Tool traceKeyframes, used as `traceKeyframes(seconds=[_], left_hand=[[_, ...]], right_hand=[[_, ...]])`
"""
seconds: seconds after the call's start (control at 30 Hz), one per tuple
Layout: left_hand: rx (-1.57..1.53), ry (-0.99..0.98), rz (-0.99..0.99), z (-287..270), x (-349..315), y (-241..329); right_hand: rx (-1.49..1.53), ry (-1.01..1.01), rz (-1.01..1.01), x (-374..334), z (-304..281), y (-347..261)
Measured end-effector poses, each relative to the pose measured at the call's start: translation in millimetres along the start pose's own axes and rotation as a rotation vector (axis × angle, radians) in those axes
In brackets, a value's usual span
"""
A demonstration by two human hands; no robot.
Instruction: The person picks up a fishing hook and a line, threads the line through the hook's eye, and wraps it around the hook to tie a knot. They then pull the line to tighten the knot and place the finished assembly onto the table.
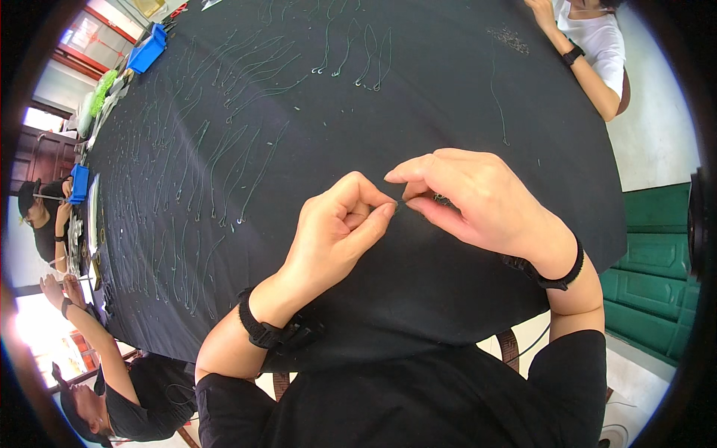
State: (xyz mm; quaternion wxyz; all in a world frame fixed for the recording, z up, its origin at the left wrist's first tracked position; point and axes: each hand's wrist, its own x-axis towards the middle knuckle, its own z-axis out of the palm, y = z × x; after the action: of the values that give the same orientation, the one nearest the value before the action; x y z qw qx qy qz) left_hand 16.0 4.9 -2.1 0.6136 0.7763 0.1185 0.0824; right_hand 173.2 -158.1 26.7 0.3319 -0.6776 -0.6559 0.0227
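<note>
Working fingertip to fingertip over the near part of a dark surface [448, 119]. Pinching with thumb and forefinger of the left hand [328, 231], tips closed, apparently on one end of a green thread [441, 199]. Holding the same thread in the right hand [485, 198], with a small tangle visible between thumb and curled fingers, tips of thumb and forefinger slightly parted. Placing the thread, then, between and partly inside the two hands, mostly hidden by fingers. Unable to make out any hook on it; too small. Judged to be at a fine tying or looping step, without sight of a finished knot. Calling next, probably, for a steady pinch on both sides and a light, even pull, without losing the loose coil. Counting: two hands at work; one thread in hand, as far as can be told; one single thread [499, 104] lying apart at right; one heap of small dark bits [508, 41] beyond it; two blue trays [147, 48] at far left; two black wristbands [258, 319], one per wrist; three other people [601, 45] around the edge. Estimating dozens of laid-out threads [258, 177] across the left half and far side, too fine and overlapped for an exact count.
</note>
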Motion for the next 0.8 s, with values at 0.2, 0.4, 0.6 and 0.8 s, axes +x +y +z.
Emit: traceKeyframes(seconds=[0.2,0.4,0.6,0.8], left_hand=[[-0.051,0.013,-0.007,-0.8,0.7,-2.9],[-0.125,0.0,-0.058,-1.3,-0.8,-1.6],[-0.205,0.028,-0.05,0.5,0.5,-4.0],[-0.263,-0.007,-0.076,-0.8,-0.8,-4.7]], right_hand=[[0.158,-0.041,0.083,1.4,-3.9,6.1],[0.241,-0.029,0.084,3.1,-6.8,9.1],[0.341,-0.043,0.233,2.4,-12.8,7.5],[0.385,0.006,0.242,2.7,-7.5,5.9]])
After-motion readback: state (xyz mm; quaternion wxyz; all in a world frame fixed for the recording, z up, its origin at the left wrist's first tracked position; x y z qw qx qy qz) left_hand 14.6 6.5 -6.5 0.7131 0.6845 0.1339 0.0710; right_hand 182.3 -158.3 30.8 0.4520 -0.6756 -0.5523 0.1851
